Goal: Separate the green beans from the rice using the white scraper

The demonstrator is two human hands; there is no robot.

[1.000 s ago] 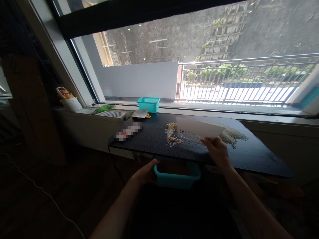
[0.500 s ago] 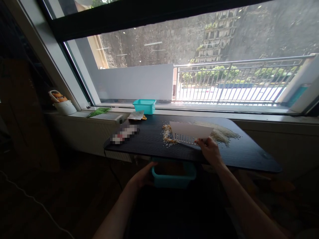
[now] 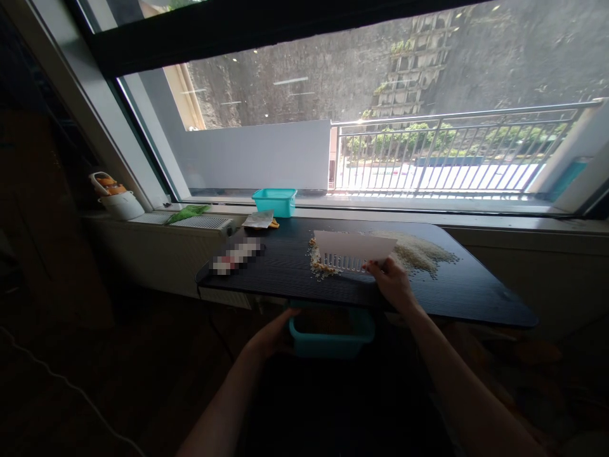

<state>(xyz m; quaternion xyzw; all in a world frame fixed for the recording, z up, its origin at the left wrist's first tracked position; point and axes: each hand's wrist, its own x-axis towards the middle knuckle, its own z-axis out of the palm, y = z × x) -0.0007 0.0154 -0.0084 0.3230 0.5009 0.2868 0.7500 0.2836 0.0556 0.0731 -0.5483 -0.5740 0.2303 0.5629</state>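
At the table's front edge my left hand (image 3: 271,333) holds the left end of a teal plastic bin (image 3: 330,346), below the tabletop. Brownish contents show dimly in the bin. My right hand (image 3: 396,285) pinches the lower right corner of a thin white sheet with a row of slots (image 3: 354,244), tilted up over the table. Left of the sheet lie mixed yellow and white bits (image 3: 323,270), partly covered by it. To its right spreads a wide layer of pale, rice-like grains (image 3: 421,251). The fingertips of my left hand are partly hidden.
The dark table (image 3: 285,270) stands against a window. At its back left are another teal bin (image 3: 275,203) and a pale packet (image 3: 259,219). A blurred-out object (image 3: 238,256) lies at the left. A radiator (image 3: 190,254) holds a green cloth (image 3: 189,214) and white pot (image 3: 121,204).
My right hand and the slotted white sheet have moved a little to the left, over the yellow and white bits. My left hand and its bin stay almost in place.
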